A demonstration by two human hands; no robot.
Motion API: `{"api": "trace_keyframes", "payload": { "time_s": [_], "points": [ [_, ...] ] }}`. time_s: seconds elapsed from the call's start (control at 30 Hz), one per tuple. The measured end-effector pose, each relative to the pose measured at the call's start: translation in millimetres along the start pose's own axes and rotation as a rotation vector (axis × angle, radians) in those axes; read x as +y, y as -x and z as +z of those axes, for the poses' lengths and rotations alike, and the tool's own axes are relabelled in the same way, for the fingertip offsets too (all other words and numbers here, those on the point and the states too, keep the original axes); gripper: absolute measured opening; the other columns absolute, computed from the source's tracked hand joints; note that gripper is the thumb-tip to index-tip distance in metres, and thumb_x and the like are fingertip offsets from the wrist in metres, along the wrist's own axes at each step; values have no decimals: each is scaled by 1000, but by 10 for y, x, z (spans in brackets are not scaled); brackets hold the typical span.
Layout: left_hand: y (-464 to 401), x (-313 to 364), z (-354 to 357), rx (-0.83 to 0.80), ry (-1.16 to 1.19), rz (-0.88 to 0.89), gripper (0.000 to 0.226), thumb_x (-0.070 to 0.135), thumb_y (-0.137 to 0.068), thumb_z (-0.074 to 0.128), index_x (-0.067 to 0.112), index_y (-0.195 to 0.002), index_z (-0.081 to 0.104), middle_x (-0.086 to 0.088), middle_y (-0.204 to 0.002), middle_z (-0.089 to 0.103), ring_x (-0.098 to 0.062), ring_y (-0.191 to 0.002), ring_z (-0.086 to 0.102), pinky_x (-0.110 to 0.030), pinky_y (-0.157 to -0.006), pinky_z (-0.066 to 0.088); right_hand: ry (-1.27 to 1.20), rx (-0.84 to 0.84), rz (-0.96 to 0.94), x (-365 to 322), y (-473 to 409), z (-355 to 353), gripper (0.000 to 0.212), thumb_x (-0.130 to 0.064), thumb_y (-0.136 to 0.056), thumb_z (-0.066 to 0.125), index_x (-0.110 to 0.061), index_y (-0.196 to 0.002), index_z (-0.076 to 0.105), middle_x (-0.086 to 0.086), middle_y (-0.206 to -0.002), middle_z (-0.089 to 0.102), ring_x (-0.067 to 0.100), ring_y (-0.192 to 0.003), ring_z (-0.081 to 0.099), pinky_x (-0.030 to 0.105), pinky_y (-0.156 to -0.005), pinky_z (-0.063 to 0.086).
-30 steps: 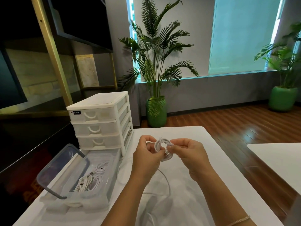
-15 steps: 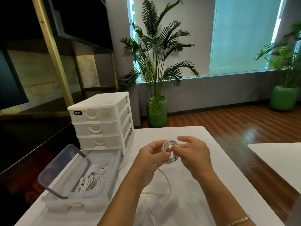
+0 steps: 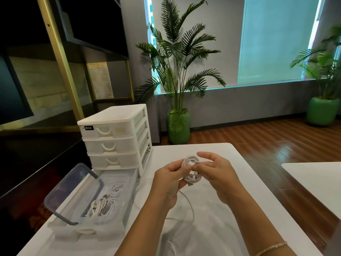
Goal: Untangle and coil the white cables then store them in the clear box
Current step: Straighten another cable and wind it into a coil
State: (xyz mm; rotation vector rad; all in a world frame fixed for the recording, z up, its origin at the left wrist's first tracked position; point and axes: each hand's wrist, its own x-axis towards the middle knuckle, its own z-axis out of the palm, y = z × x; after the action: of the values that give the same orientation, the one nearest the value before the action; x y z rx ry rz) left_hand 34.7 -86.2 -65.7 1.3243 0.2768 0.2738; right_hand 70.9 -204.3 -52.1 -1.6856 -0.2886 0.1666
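Head view showed both hands, left hand (image 3: 170, 179) and right hand (image 3: 217, 172), pinching one coiled white cable (image 3: 191, 169); beside them, a three-drawer unit (image 3: 114, 139) stood behind the clear box (image 3: 88, 223).

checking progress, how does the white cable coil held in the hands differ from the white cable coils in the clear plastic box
The white cable coil in the hands is held above the white table, pinched by the left hand and the right hand; the white cable coils in the clear plastic box lie loose and untouched. The held coil trails an unwound tail; the boxed ones look fully wound. Both are thin white cable in small loops.
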Motion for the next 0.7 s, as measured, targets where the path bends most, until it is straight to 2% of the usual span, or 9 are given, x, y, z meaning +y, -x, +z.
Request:
{"api": "trace_keyframes", "payload": {
  "time_s": [0.1, 0.23, 0.33, 0.4, 0.5, 0.63, 0.7],
  "points": [
    [-2, 8, 11, 62, 44, -5, 30, 9, -82, 64, 4, -112, 66, -11, -108, 70, -30, -92, 68, -37, -79, 58, -18, -35, 23, -2, -3, -15, 47, -14, -80, 70, -14, -122, 50, 16, -115, 64, 31, -106, 61, 45, -100, 46],
    [1, 26, 13, 182, 75, 18, 29, 7, -81, 66, 6, -111, 66, -7, -108, 68, -29, -94, 67, -31, -71, 57, -6, -61, 32, -22, -13, 59, 42, -15, -81, 69, -22, -114, 43, 16, -114, 64, 29, -101, 63, 39, -94, 49],
    [3, 48, 5, 240, 94, 48, 17, 7, -80, 68, 13, -95, 67, -6, -103, 68, -30, -94, 67, -31, -70, 57, 5, -61, 29, -38, -30, 107, 40, -16, -81, 69, -21, -112, 43, 13, -110, 64, 27, -97, 64, 35, -89, 49],
    [15, 64, -5, 252, 88, 81, 12, 7, -79, 70, 17, -85, 66, -6, -99, 69, -28, -92, 68, -32, -71, 58, -30, -52, 41, -37, -36, 121, 39, -16, -80, 70, -17, -111, 46, 12, -106, 65, 26, -93, 65, 31, -85, 51],
    [28, 79, 3, 251, 25, 153, 13, 8, -79, 71, 18, -80, 62, -7, -93, 70, -25, -86, 69, -35, -73, 59, -133, -86, 28, -32, -33, 95, 30, -12, -79, 69, -3, -106, 59, 14, -96, 70, 24, -86, 68, 25, -74, 54],
    [17, 129, -66, 286, 7, 217, 16, 12, -77, 74, 18, -77, 59, -6, -88, 70, -24, -84, 69, -40, -77, 59, -177, -107, 11, -98, -56, 136, 20, -12, -81, 67, -1, -97, 67, 15, -92, 72, 29, -91, 67, 32, -83, 53],
    [9, 162, -147, 293, -20, 232, 16, 15, -76, 75, 18, -76, 60, -5, -85, 70, -24, -83, 69, -37, -76, 59, -193, -99, 3, -157, -74, 209, 17, -11, -83, 64, -2, -96, 68, 15, -93, 72, 28, -90, 68, 30, -79, 55]
  ]
}}
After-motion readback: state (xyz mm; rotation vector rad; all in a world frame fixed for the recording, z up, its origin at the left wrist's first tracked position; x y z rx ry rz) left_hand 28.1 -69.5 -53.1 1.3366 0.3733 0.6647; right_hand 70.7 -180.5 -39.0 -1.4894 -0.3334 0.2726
